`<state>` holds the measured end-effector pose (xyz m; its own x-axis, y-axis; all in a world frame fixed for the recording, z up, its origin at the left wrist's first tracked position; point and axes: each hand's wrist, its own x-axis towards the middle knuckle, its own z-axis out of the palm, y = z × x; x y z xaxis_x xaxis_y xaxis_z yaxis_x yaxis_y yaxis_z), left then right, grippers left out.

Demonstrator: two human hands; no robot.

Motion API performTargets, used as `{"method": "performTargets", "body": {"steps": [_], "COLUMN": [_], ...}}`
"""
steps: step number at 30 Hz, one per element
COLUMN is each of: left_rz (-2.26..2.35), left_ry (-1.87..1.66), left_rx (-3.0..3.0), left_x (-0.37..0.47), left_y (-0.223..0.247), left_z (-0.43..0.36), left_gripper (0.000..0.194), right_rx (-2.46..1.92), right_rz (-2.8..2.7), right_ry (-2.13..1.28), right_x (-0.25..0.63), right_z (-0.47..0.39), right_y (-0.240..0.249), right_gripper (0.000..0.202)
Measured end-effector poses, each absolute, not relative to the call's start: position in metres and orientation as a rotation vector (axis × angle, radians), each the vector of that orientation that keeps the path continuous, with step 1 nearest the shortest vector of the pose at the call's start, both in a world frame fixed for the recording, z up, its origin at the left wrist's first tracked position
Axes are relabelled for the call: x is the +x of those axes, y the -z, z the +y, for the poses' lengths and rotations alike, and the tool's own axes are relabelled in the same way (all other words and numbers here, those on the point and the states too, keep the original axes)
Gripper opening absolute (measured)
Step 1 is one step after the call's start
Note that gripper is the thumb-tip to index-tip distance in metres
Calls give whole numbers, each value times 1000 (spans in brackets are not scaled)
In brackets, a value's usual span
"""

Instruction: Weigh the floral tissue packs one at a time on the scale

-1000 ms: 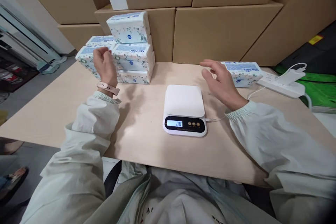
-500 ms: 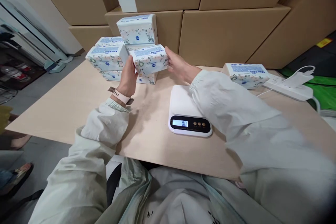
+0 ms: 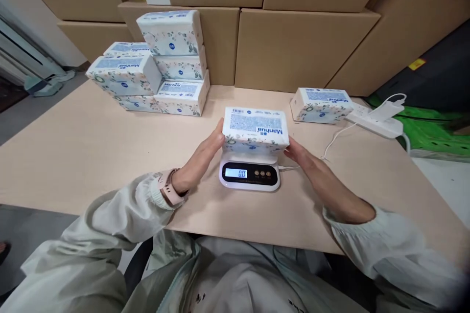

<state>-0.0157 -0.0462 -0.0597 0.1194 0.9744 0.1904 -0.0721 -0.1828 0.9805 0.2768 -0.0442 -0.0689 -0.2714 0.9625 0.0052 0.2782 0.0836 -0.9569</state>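
Right over a white digital scale point(image 3: 249, 174), a Manhua tissue pack point(image 3: 255, 129) was held between two bare hands, left hand point(image 3: 200, 159) gripping one end and right hand point(image 3: 308, 159) gripping the other. Couldn't tell if it was touching the scale or just above it, but the display point(image 3: 236, 173) read 0.0, so I'd guess no weight had registered. Progress-wise, getting the pack over the scale looked done; letting go of it wasn't. One lone pack point(image 3: 321, 106) sat off to the right, just beside a power strip point(image 3: 378, 122), and a bunch more were in a stepped stack point(image 3: 147, 73) toward the left. As for containers, brown cardboard boxes point(image 3: 304, 49) made a wall at the back, and no contents were visible. The wrappers I could see looked sealed.
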Motion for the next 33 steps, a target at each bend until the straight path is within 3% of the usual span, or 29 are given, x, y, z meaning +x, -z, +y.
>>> {"method": "performTargets", "body": {"steps": [8, 21, 33], "left_rz": [1240, 1161, 1157], "left_ry": [-1479, -1512, -1509], "left_rx": [1025, 915, 950], "left_x": [-44, -55, -55], "left_y": [111, 114, 116], "left_z": [-20, -15, -15], "left_gripper": [59, 53, 51], "right_rx": [-1237, -1315, -1375], "right_rz": [-1432, -1341, -1399], "right_ry": [-767, -865, -829], "right_x": [293, 295, 300], "right_z": [-30, -26, -26], "right_y": [109, 114, 121], "right_gripper": [49, 48, 23]}}
